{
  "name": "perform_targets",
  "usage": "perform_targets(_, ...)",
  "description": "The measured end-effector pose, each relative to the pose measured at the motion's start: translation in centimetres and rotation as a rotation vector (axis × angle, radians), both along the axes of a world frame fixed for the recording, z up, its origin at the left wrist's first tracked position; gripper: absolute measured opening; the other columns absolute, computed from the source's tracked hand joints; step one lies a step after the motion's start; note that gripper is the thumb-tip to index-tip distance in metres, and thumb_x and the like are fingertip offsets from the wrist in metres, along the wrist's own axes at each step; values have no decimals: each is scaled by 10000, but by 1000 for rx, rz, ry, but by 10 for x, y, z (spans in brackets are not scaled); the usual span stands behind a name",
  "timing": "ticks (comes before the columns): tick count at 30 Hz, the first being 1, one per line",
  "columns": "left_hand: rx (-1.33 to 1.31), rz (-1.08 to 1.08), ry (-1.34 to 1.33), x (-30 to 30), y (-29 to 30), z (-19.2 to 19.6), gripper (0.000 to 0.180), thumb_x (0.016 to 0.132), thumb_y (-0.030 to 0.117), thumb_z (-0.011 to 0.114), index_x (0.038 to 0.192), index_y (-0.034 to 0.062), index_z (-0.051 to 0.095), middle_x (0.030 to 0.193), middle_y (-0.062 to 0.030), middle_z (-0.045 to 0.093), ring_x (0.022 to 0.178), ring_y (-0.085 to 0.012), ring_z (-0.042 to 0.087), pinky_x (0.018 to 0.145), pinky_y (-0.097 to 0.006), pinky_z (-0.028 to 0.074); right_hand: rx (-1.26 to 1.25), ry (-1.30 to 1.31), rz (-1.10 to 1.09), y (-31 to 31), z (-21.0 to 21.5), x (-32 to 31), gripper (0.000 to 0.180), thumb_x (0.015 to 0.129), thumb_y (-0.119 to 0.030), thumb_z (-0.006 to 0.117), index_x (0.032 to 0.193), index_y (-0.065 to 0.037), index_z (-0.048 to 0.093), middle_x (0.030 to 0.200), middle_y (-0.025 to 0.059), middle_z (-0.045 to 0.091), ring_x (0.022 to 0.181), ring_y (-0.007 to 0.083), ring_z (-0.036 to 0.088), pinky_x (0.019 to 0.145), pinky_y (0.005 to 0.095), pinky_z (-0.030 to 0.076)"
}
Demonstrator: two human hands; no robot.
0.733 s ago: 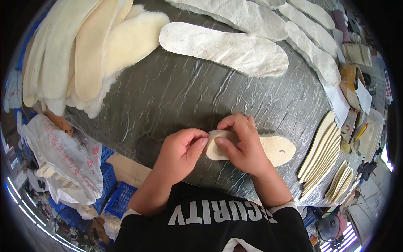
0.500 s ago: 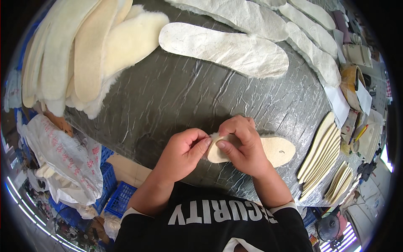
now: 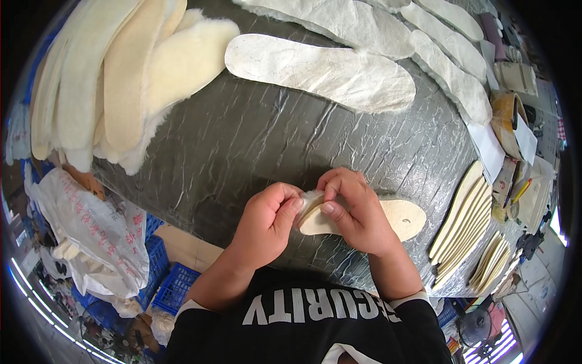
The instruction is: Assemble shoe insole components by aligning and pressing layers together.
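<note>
Near the front edge of the table lies a cream insole [image 3: 405, 219] with a small dark mark at its right end. At its left end a white fleecy layer [image 3: 311, 199] stands up apart from the cream one. My left hand [image 3: 267, 221] pinches the edge of this fleecy layer between thumb and fingers. Bent over the middle of the insole, my right hand [image 3: 357, 212] grips its far edge and hides that part. The right thumb presses on the cream surface near the left end.
A white leather-like insole [image 3: 321, 70] lies farther back, with several more behind it. Cream fleecy insoles [image 3: 127, 79] are piled at the far left. Thin cream insoles [image 3: 464, 224] form a fanned row at right. Left of the table are a plastic sack [image 3: 97, 224] and blue crates [image 3: 176, 285].
Between my hands the fleecy layer has lifted farther from the cream layer, showing more of its white pile. My left hand has moved slightly up; the right thumb has shifted a little right.
</note>
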State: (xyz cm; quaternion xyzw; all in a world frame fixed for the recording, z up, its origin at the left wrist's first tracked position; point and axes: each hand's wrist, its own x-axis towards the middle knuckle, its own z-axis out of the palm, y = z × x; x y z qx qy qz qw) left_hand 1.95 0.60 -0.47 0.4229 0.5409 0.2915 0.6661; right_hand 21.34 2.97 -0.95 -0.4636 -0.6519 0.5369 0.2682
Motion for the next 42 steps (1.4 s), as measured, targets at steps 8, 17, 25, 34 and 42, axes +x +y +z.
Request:
perform_targets(8,66,-18,41,1,1,6,129,970,61,494,925,-36,567,825,-50,629,718,-75,550,660,-225,464,-39,20,-48,-2,-5,-4,181,782,-51,665,866,-76,507,906,73,590,875,270,581,831,369,376)
perform_targets(17,24,89,-125,-2,-12,-9,303,809,-120,650,1069,-5,545,933,-51,592,856,-102,569,781,-257,490,185,-52,-41,-7,1,-4,304,692,-150,781,879,-91,548,894,26,602,855,243,590,811,383,376)
perform_targets(25,337,-6,-132,-19,-20,-22,382,751,-196,649,1080,-31,546,1009,-95,575,895,-135,572,816,-269,485,171,-302,5,-7,7,17,302,653,-208,800,878,-103,628,831,15,620,817,226,589,764,371,378)
perform_targets(34,282,-205,213,-9,0,-9,159,829,60,699,952,-30,654,828,-49,622,701,-103,566,609,-239,452,235,-336,11,-14,5,12,276,643,-203,788,839,-103,621,849,10,618,808,222,577,733,371,376)
perform_targets(42,-354,156,-247,-9,5,-22,249,927,132,587,1139,4,608,919,-25,656,775,-74,578,710,-230,464,193,-573,336,-28,33,24,897,633,-240,801,1412,-103,378,1323,146,484,1149,293,511,954,439,387)
